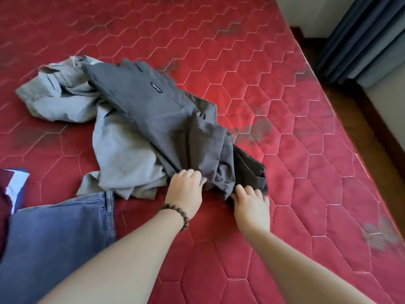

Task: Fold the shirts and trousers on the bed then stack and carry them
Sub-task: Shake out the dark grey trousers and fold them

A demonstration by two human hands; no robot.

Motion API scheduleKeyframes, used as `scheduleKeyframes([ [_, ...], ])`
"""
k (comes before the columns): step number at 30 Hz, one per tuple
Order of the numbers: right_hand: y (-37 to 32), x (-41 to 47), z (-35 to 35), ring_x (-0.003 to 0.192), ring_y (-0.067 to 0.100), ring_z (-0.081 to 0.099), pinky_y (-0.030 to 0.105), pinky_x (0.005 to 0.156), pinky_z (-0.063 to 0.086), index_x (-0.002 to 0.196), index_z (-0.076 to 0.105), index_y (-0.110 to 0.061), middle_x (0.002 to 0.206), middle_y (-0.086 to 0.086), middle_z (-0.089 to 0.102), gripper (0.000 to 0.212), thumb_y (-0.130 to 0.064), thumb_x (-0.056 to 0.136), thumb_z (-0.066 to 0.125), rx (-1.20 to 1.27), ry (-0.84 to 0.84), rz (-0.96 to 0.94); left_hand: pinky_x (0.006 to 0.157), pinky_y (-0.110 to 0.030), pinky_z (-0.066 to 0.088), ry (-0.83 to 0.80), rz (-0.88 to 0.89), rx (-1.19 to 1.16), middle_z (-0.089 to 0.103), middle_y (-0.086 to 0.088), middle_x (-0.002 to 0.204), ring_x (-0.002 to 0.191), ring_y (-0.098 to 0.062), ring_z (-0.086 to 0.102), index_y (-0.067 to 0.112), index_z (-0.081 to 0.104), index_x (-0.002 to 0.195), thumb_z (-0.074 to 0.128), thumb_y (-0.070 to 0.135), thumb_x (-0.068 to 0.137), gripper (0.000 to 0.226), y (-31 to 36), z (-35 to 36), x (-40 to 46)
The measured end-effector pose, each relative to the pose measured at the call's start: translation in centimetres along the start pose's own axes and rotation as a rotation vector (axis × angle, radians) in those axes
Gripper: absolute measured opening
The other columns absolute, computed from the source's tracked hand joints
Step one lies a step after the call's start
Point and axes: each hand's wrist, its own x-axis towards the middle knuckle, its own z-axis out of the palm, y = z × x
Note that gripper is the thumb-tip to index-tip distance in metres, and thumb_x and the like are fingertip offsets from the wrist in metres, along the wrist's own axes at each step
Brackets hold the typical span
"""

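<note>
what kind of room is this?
Likely a bedroom: a bare red quilted mattress with loose clothes piled on it, dark curtains at the far right, wooden floor beside the bed.

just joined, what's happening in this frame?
A person leans over a red quilted mattress. Both the left hand and right hand grip the near edge of dark grey trousers lying over a crumpled light grey garment. Blue denim trousers lie flat at near left.
</note>
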Motion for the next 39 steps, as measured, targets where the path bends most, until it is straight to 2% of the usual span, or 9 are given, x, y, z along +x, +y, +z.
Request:
scheduleKeyframes([
  [8,6.9,-16.6,-4.1,0.11,0.021,0.049,0.038,0.088,0.034,0.105,0.049,-0.027,0.109,-0.006,0.058,0.017,-0.033,0.096,0.036,-0.01,-0.283,0.257,0.063,-0.037,0.046,-0.224,0.022,-0.097,0.06,-0.006,0.069,0.069,-0.03,0.059,0.014,0.057,0.069,0.057,0.023,0.087,0.02,11.2,-0.1,-14.8],
  [12,8.8,-22.9,-7.8,0.104,0.023,0.052,0.04,0.087,0.032,0.096,0.052,-0.025,0.092,-0.003,0.06,0.014,-0.023,0.095,0.038,0.105,-0.188,0.34,0.068,-0.035,0.048,-0.368,0.081,-0.122,0.063,-0.005,0.072,0.073,-0.028,0.062,0.015,0.059,0.071,0.053,0.026,0.088,0.022,15.7,-1.2,-21.7],
  [16,8.8,-24.1,-10.8,0.101,0.03,0.052,0.042,0.085,0.037,0.1,0.059,-0.017,0.097,0.004,0.059,0.015,-0.022,0.097,0.046,0.195,-0.089,0.276,0.083,-0.039,0.041,-0.64,0.142,-0.127,0.064,-0.012,0.093,0.094,-0.034,0.057,0.01,0.06,0.087,0.04,0.036,0.095,0.034,17.9,-3.9,-26.3],
  [20,7.0,-22.1,-12.1,0.11,0.03,0.047,0.043,0.091,0.04,0.114,0.059,-0.016,0.114,0.006,0.054,0.026,-0.032,0.095,0.052,0.286,-0.114,0.203,0.085,-0.035,0.041,-0.489,0.168,-0.185,0.058,-0.002,0.097,0.098,-0.024,0.055,0.019,0.06,0.093,0.041,0.051,0.086,0.037,18.3,-6.3,-27.6],
  [23,5.7,-20.1,-11.5,0.12,0.026,0.042,0.04,0.096,0.037,0.126,0.052,-0.02,0.127,0.003,0.047,0.037,-0.039,0.093,0.053,0.262,-0.151,0.114,0.109,-0.033,0.031,-0.359,0.059,-0.187,0.05,-0.001,0.134,0.128,-0.019,0.042,0.016,0.053,0.13,0.036,0.055,0.086,0.062,16.1,-7.0,-24.9],
  [26,4.4,-17.2,-9.9,0.126,0.026,0.039,0.041,0.1,0.036,0.133,0.045,-0.022,0.135,0.002,0.041,0.049,-0.044,0.09,0.056,0.273,-0.16,0.036,0.116,-0.034,0.022,-0.222,0.017,-0.114,0.035,-0.006,0.151,0.142,-0.021,0.026,0.013,0.039,0.144,0.041,0.056,0.086,0.072,11.9,-7.0,-20.5],
  [33,1.1,-8.9,-3.9,0.141,0.026,0.025,0.046,0.111,0.03,0.152,0.011,-0.02,0.154,0.006,0.025,0.094,-0.057,0.082,0.062,0.336,-0.198,0.047,0.119,-0.034,0.008,-0.327,-0.085,0.026,0.004,-0.012,0.161,0.148,-0.022,0.002,0.01,0.01,0.153,0.049,0.066,0.084,0.097,3.4,-3.1,-14.0],
  [35,0.0,-7.9,-2.7,0.132,0.029,0.04,0.043,0.1,0.04,0.151,0.013,-0.019,0.143,0.009,0.042,0.091,-0.056,0.083,0.062,0.353,-0.244,0.138,0.118,-0.03,0.006,-0.422,-0.153,-0.065,0.001,-0.011,0.161,0.148,-0.02,0.003,0.011,0.006,0.153,0.049,0.065,0.085,0.096,2.8,-2.1,-14.0],
  [39,-2.0,-9.8,-2.8,0.1,0.034,0.062,0.039,0.08,0.051,0.131,0.046,-0.021,0.106,0.011,0.068,0.042,-0.033,0.093,0.055,0.411,-0.116,0.094,0.116,-0.032,0.019,-0.417,-0.313,-0.252,0.011,-0.009,0.161,0.146,-0.021,0.018,0.014,0.008,0.153,0.043,0.062,0.089,0.087,3.3,-2.2,-14.2],
])
